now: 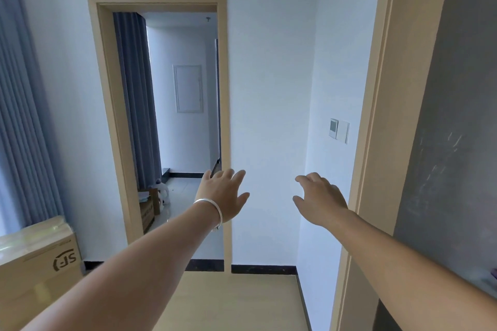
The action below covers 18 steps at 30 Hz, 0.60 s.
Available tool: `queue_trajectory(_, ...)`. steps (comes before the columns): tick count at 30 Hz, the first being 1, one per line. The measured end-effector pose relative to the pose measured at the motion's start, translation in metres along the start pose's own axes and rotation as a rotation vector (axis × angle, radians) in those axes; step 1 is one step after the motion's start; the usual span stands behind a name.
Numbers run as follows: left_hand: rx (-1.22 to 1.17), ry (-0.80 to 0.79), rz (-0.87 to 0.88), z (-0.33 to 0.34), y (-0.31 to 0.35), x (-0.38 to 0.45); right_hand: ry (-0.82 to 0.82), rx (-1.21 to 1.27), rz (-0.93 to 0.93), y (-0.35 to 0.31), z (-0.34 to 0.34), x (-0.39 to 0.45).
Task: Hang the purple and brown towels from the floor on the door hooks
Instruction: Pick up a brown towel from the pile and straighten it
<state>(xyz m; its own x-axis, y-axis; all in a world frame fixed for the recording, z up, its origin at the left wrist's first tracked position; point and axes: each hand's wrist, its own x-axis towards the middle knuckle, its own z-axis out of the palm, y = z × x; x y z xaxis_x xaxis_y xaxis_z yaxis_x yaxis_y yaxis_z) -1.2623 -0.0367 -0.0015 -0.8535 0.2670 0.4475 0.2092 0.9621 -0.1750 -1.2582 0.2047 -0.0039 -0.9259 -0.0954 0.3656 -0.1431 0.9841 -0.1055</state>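
Note:
Both my arms reach forward in a corridor. My left hand (224, 195), with a silver bracelet on the wrist, is held out with straight spread fingers and holds nothing. My right hand (320, 200) hangs in the air with loosely curled fingers, also empty. No purple or brown towel and no door hooks are in view. A small purple patch (494, 274) shows at the far right edge; I cannot tell what it is.
An open doorway with a tan wooden frame (226, 115) leads into a room with a grey curtain (137, 105) and boxes on the floor. A cardboard box (37, 258) stands at the left. A second wooden door frame (387, 115) and a dark grey wall are at the right.

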Motion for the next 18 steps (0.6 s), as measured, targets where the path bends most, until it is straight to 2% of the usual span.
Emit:
queue_trajectory(9, -0.045, -0.028, 0.010, 0.079, -0.033, 0.113, -0.013, -0.026, 0.025, 0.018, 0.059, 0.118)
queue_trajectory(18, -0.064, -0.017, 0.035, 0.142, -0.095, 0.247, 0.001, -0.078, 0.051, 0.010, 0.098, 0.262)
